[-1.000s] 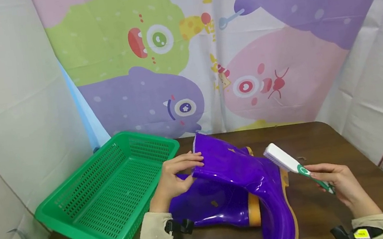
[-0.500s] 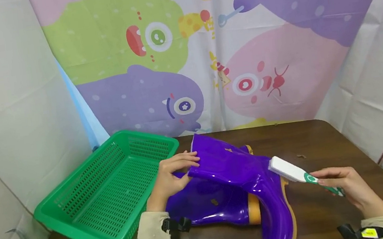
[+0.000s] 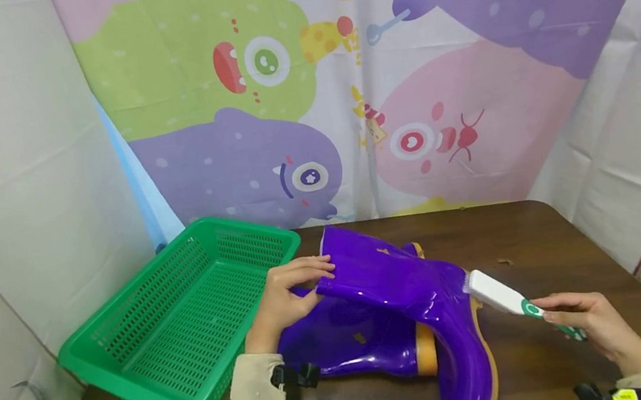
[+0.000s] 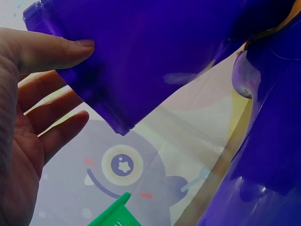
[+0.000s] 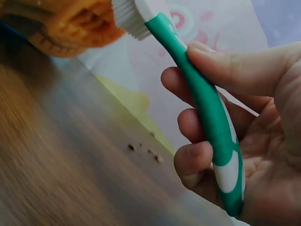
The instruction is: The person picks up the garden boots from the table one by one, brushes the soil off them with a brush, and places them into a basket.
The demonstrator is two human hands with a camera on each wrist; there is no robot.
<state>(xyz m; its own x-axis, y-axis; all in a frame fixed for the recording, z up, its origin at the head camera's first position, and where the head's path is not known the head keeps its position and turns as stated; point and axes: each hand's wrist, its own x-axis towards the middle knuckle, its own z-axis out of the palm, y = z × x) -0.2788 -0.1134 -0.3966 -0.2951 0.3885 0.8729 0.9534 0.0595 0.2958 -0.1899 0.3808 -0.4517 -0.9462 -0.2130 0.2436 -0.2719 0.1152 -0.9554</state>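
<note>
Brushing the upper boot (image 3: 411, 276) appears in hand: right hand (image 3: 608, 327) grips brush (image 3: 498, 292), bristles (image 5: 128, 19) at its rear side; left hand (image 3: 282, 301) pinches rim (image 4: 110, 110). Boot lies over lower boot (image 3: 371, 340) on counter (image 3: 546, 359). Next stroke probably needs left hand steady.

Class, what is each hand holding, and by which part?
Left hand: purple rain boot, by its top rim. Right hand: scrubbing brush, by its green handle.

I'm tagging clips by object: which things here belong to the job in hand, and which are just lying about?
In the job:
Upper purple boot, its cuff held by the left hand
Brush, in the right hand
Lower purple boot, brown-spotted, probably

Lying about:
Green basket, apparently unused
Brown bits on the table
</note>
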